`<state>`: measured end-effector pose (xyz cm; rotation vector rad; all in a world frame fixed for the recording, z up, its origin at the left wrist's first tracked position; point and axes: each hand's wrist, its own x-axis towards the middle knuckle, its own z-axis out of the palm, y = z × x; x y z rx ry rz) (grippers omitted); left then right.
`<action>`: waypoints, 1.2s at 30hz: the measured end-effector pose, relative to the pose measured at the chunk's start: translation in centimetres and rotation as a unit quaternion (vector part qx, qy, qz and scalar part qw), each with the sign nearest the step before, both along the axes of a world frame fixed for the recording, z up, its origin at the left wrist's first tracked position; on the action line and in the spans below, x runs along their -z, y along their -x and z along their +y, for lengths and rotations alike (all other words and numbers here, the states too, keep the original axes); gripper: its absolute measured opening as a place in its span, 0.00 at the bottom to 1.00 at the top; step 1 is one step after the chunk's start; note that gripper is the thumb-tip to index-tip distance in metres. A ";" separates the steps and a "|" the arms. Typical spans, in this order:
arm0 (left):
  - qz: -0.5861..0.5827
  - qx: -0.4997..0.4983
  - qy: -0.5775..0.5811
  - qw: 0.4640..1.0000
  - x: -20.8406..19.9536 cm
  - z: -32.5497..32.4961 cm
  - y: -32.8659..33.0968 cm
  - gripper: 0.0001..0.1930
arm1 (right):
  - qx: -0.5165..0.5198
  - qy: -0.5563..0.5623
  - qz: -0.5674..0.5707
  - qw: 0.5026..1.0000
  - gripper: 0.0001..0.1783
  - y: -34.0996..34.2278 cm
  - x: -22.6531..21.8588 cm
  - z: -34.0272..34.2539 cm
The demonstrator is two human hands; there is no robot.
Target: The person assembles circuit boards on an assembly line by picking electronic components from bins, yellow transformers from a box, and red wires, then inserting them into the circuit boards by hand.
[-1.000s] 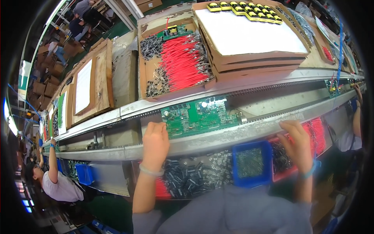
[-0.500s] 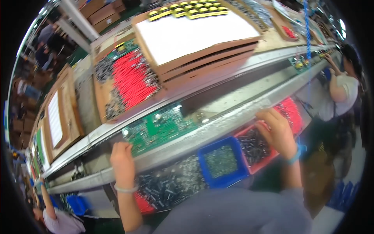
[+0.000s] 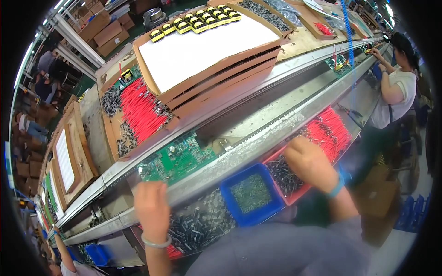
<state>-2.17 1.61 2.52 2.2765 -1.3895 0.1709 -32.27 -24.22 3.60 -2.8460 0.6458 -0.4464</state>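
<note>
A green circuit board (image 3: 177, 158) with small parts on it lies in the track of a metal conveyor (image 3: 258, 120). My left hand (image 3: 153, 207), slightly blurred, is at the conveyor's near rail, just below the board's left corner. Its fingers are drawn together, and whatever they hold is hidden. My right hand (image 3: 309, 163) hangs over a red bin (image 3: 291, 198) of dark, leaded components. Those fingers are curled, with their tips turned down and away, so I cannot see what is between them. Left of that bin is a blue bin (image 3: 252, 195) of small greenish parts.
Loose black cylindrical components (image 3: 195, 230) fill a tray near my body. Red-sleeved parts (image 3: 329, 133) lie right of my right hand; more red parts (image 3: 142, 110) fill a box beyond the conveyor. Stacked cardboard trays (image 3: 207, 50) carry yellow-black transformers (image 3: 200, 23). A co-worker (image 3: 398, 87) works at right.
My right hand has moved left and down over the red bin, its fingers curling. My left hand has come down slightly from the board. The whole view has shifted a little.
</note>
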 end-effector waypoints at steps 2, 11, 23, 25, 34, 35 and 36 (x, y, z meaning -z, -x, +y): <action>0.054 0.079 0.030 0.995 -1.0 -1.9 2.2 0.05 | -0.083 -0.005 0.016 0.996 0.08 -0.9 0.2 0.1; 0.223 0.272 0.054 0.934 -0.3 -10.2 8.3 0.07 | -0.147 0.079 0.061 0.984 0.15 -2.7 2.0 0.9; 0.214 0.294 0.055 0.930 2.1 -13.4 10.0 0.07 | -0.176 0.125 0.031 0.976 0.08 -2.6 3.1 0.1; 0.227 0.286 0.050 0.930 2.1 -13.2 9.9 0.07 | -0.182 0.124 0.035 0.975 0.08 -2.6 3.2 -0.2; 0.190 0.335 0.030 0.923 1.8 -14.0 11.2 0.07 | -0.174 0.014 0.022 0.984 0.15 0.0 1.7 -2.0; 0.149 0.349 0.041 0.924 1.8 -14.1 11.7 0.06 | -0.142 -0.029 0.000 0.989 0.15 0.3 0.9 -1.9; 0.120 0.365 0.021 0.923 1.7 -14.3 12.3 0.07 | -0.108 -0.072 -0.019 0.991 0.15 0.6 0.1 -1.9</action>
